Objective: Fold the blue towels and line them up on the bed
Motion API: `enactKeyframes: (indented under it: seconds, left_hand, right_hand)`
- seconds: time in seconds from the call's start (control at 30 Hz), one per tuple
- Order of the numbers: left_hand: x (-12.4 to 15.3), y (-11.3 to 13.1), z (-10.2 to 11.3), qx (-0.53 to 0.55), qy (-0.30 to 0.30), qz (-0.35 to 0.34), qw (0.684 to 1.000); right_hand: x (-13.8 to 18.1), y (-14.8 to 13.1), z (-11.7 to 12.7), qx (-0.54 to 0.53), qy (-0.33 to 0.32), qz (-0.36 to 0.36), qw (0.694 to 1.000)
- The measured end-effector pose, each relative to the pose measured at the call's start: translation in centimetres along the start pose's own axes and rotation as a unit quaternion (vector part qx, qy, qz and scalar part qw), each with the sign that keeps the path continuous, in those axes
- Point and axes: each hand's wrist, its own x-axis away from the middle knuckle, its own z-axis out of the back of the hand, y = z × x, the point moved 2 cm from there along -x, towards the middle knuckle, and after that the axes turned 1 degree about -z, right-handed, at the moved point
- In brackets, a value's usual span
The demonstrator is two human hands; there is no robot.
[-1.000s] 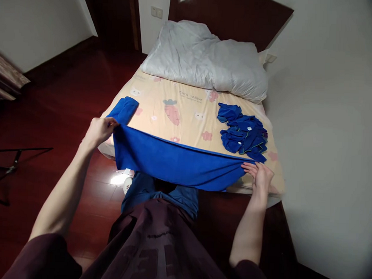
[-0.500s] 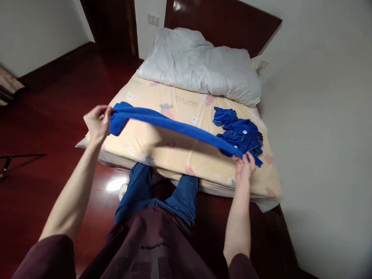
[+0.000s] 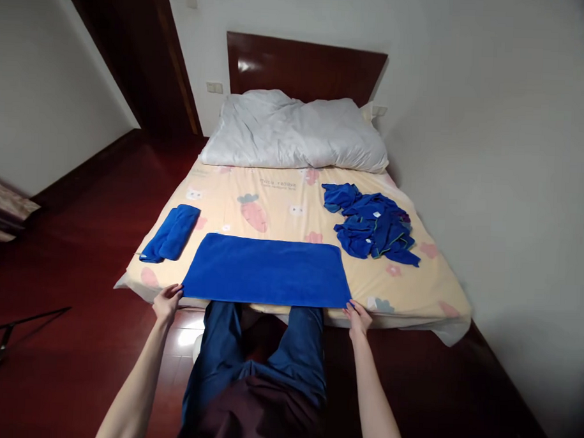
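A blue towel (image 3: 266, 270) lies spread flat as a wide rectangle at the near edge of the bed. My left hand (image 3: 167, 303) pinches its near left corner. At the near right corner, the fingers of my right hand (image 3: 358, 317) are closed on the cloth. Left of the spread towel sits a folded blue bundle of cloth (image 3: 171, 234). A crumpled heap of blue cloths (image 3: 375, 225), some with green edging and white tags, rests on the right side of the bed.
The bed (image 3: 282, 212) has a pale yellow sheet with carrot and flower prints. A bunched white quilt (image 3: 295, 133) lies against the dark wooden headboard (image 3: 307, 66). Walls stand to the right and behind. A black metal stand (image 3: 5, 340) is on the dark red floor at left.
The towel was a narrow strip held stretched in the air between both hands; now it lies open on the bed. Both hands have come down toward the near edge. The view has shifted.
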Motion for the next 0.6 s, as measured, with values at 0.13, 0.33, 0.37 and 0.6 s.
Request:
enactKeyframes:
  seconds: [0.13, 0.33, 0.37, 0.6]
  left_hand:
    - [-2.5, -2.0, 0.6, -0.051, -0.037, 0.005, 0.998]
    - [-8.1, 0.9, -2.2, -0.166, -0.101, -0.161, 0.968]
    - [-9.1, 1.9, -3.2, -0.169, -0.117, -0.18, 0.962]
    - [-16.1, 8.3, -10.8, -0.255, -0.194, -0.254, 0.913]
  right_hand:
    - [-0.8, -0.6, 0.7, 0.131, -0.007, 0.053, 0.99]
    - [-3.4, -5.2, -5.0, 0.319, -0.043, 0.204, 0.925]
    - [-4.3, -5.8, -6.6, 0.326, -0.063, 0.211, 0.919]
    - [-11.5, -7.4, -15.6, 0.346, -0.152, 0.187, 0.907]
